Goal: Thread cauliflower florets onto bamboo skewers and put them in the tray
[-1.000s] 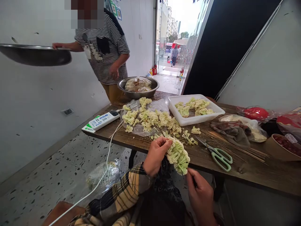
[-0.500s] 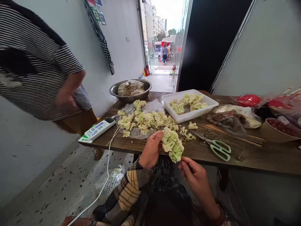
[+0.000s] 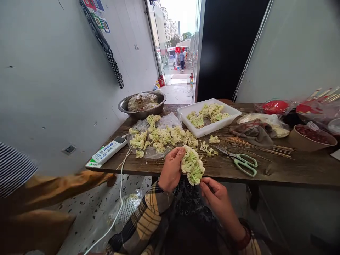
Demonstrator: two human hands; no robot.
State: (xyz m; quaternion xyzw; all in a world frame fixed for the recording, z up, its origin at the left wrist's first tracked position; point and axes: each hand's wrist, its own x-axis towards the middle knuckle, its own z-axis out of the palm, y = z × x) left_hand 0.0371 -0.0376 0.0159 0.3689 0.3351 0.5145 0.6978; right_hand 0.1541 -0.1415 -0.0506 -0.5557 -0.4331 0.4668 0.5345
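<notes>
My left hand (image 3: 171, 170) is closed on a bunch of pale green cauliflower florets (image 3: 192, 165), held above the table's front edge. My right hand (image 3: 215, 194) is pinched at the lower right tip of that bunch; what lies between its fingertips is too small to make out. Behind my left hand, a pile of loose cauliflower (image 3: 162, 136) lies on clear plastic. More cauliflower on thin sticks rests in a white plastic tray (image 3: 192, 129). Scissors with green handles (image 3: 245, 163) lie on the table to the right, close to a few small floret scraps (image 3: 208, 149).
A steel basin (image 3: 142, 112) holding a plastic-wrapped bundle stands at the back left. Wooden skewers (image 3: 262, 147), a crumpled cloth (image 3: 253, 131) and a paper bowl (image 3: 310, 140) lie rightward. A white device with a cable (image 3: 108, 150) sits at the left edge. Part of another person (image 3: 16, 170) shows at left.
The other person has moved down and out toward the left edge. My view has shifted slightly right. Both hands keep nearly the same hold around the cauliflower.
</notes>
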